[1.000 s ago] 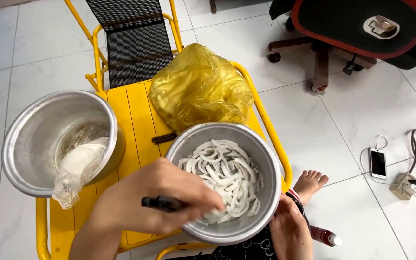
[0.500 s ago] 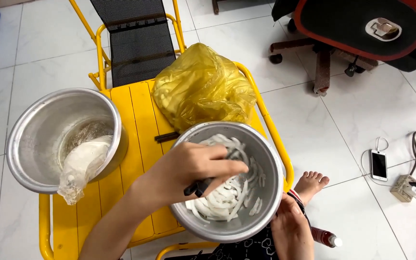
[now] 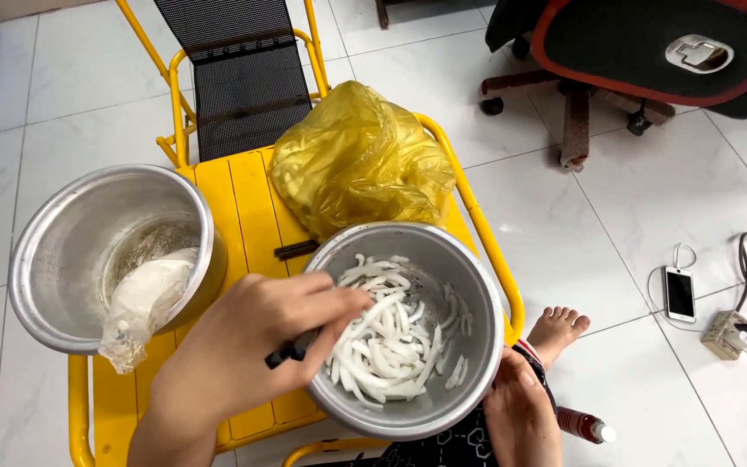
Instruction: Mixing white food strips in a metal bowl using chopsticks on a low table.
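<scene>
A left hand (image 3: 252,346) is pinching dark chopsticks (image 3: 291,353) in closed fingers, stirring soft, slippery white strips (image 3: 382,342) inside a light metal pot (image 3: 477,285) on the yellow table (image 3: 235,199). The right hand (image 3: 520,415) is gripping the pot's near rim, fingers curled.

Bare arms, no sleeves; bare foot (image 3: 557,327); dark garment (image 3: 451,445) with white geometric pattern, red trim.
</scene>
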